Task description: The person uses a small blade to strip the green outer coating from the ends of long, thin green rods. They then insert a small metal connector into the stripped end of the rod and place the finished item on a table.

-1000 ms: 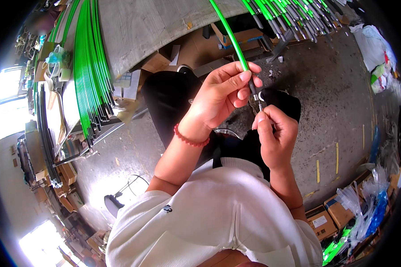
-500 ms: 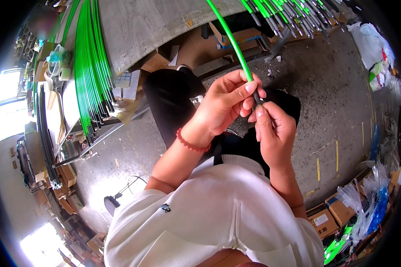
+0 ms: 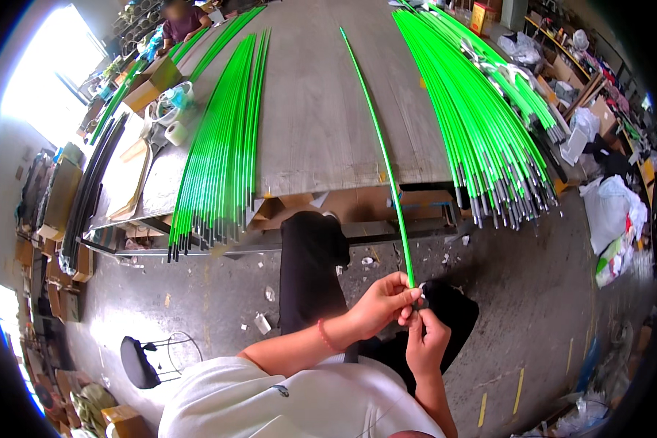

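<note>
A long, thin green rod (image 3: 382, 146) lies along the table with its near end sticking out over the edge toward me. My left hand (image 3: 384, 306), with a red bead bracelet at the wrist, grips that near end between thumb and fingers. Just below it, my right hand (image 3: 425, 342) is closed in a pinch at the rod's dark tip, which the fingers largely hide. To the left on the table lies a spread row of green rods (image 3: 223, 139) with black ends. A thicker pile of green rods (image 3: 463, 124) with dark and grey ends lies on the right.
The grey table (image 3: 306, 95) stands ahead. At its left are black rods (image 3: 95, 182), a cardboard box (image 3: 151, 84) and a tape roll (image 3: 175, 133). Another person (image 3: 184, 22) is at the far left. A black stool (image 3: 139, 363) and white bags (image 3: 612, 208) flank me.
The view has tilted up, showing more of the table and the rod's full length. Both hands stay together at the rod's near end.
</note>
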Tool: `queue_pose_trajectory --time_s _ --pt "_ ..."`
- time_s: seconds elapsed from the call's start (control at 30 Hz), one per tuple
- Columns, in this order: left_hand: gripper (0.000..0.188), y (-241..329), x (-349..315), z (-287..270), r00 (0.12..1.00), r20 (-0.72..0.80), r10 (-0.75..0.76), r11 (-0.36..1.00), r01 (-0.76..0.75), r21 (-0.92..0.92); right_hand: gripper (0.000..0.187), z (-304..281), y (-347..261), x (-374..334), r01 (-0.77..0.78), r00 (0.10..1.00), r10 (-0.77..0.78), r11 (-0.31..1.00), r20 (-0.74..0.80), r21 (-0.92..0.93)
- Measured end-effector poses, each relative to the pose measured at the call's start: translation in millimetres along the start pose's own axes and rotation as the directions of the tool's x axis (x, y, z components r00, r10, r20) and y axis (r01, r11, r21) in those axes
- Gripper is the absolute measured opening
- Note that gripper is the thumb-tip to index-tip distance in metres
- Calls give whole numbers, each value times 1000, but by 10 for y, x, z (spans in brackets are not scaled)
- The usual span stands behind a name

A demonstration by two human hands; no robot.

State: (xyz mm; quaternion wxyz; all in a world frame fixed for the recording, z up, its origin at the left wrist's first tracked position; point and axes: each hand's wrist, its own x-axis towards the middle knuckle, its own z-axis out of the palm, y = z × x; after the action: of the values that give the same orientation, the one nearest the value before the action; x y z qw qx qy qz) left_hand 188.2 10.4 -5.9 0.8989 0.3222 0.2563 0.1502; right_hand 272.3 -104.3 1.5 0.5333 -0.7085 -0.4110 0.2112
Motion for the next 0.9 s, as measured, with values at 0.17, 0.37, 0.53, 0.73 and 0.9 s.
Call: queue_pose_trajectory --time_s 0.17,0.37,0.53,0.73,0.9 --pt "34 75 -159 81 928 32 370 848 -352 396 27 -21 101 -53 -68 997 64 996 51 65" --pt "42 197 10 -250 725 592 352 271 -684 677 31 -18 -25 -40 -270 963 236 887 133 376" --pt "38 292 69 -287 691 638 339 133 -707 695 30 19 -55 -41 -286 958 258 839 124 463" --pt "27 366 83 -224 654 659 370 159 -744 649 30 46 -45 -89 -183 983 173 916 60 356" --pt "9 664 139 -435 830 162 533 501 -465 730 28 149 -213 -191 72 997 -76 988 23 135"
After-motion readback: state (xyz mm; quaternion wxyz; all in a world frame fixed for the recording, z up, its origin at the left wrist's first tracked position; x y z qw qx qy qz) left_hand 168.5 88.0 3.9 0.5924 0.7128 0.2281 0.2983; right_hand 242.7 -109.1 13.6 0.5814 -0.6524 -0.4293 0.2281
